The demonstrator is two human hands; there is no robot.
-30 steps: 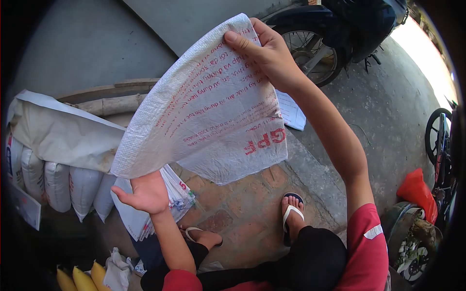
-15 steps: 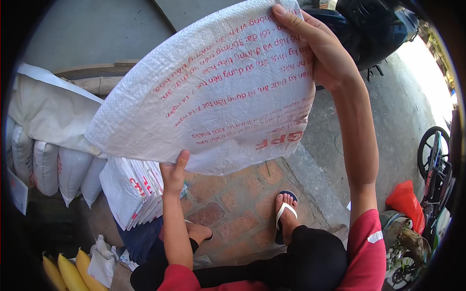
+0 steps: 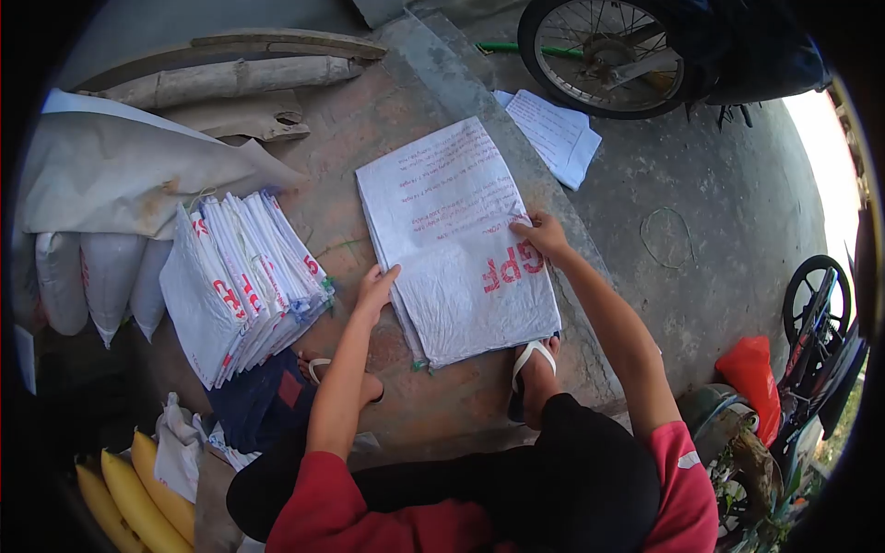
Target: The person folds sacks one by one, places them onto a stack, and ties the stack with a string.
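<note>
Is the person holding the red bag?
No, the left hand and right hand are both on the white sack, away from the red bag.

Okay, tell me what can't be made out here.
Small print on the folded printed sack: head view, too small and blurred.
Tops of the filled white sacks: head view, covered by the beige sheet.
Motorcycle's upper body: head view, cut off by the top edge.

printed white sacks [image 3: 452, 240] flat on brick floor [image 3: 433, 410]; white sheets [image 3: 553, 138], motorbike wheel [image 3: 629, 66] on concrete [image 3: 747, 212] alongside.
</note>
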